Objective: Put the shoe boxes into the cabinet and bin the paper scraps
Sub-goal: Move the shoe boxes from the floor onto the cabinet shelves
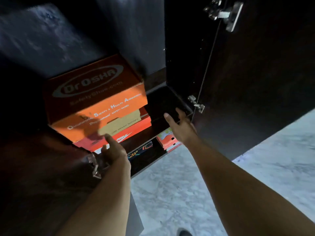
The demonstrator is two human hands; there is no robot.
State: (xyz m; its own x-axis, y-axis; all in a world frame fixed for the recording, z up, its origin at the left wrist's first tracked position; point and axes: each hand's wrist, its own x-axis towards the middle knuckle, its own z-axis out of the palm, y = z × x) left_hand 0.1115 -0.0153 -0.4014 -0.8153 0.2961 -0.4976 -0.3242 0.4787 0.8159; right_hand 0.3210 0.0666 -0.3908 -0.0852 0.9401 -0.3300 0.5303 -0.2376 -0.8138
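An orange Dr Osha shoe box (95,92) sits on a red shoe box (134,129) on a shelf of the dark cabinet (163,128). My left hand (113,150) hovers just below the front of the stack, fingers relaxed, holding nothing. My right hand (179,125) reaches over the bare right part of the shelf, fingers straight, empty. On the shelf below lie a black patterned box (141,150) and red boxes (168,140), partly hidden by the upper shelf. No paper scraps are in view.
The right cabinet door (255,74) stands open with its metal hinges (196,103) showing. Another hinge (94,166) sits by my left wrist. A pale marbled floor (196,184) lies below, with a shoe tip (184,233) at the bottom edge.
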